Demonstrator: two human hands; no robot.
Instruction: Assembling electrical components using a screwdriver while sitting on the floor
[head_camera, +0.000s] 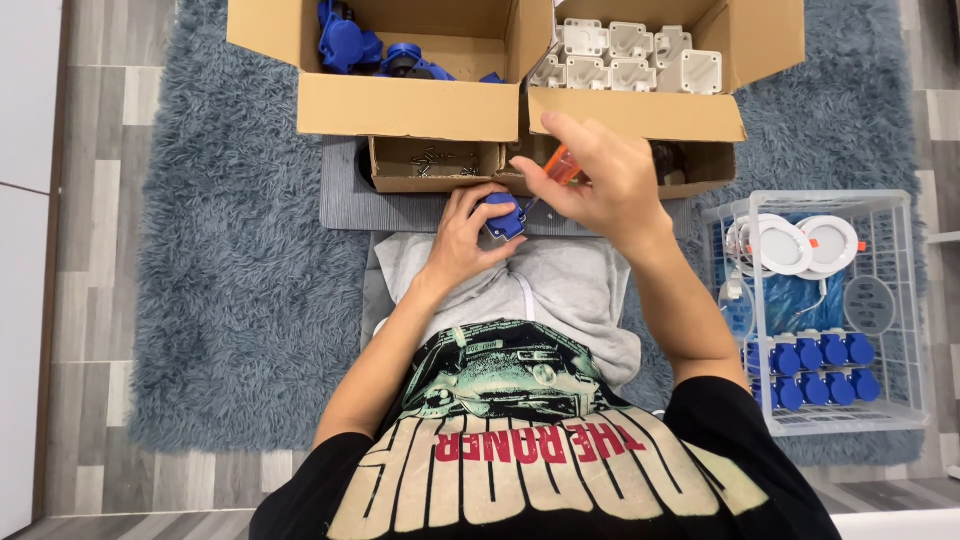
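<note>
Left hand (462, 238) grips a blue socket part (505, 217); right hand (600, 180) holds, apparently, an orange-handled screwdriver (560, 168).

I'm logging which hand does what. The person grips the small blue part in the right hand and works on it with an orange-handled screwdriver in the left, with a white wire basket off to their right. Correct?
Not quite: the hands are swapped. In the head view the left hand grips the small blue part, and the right hand holds the orange-handled screwdriver. The white wire basket does sit to their right.
</note>
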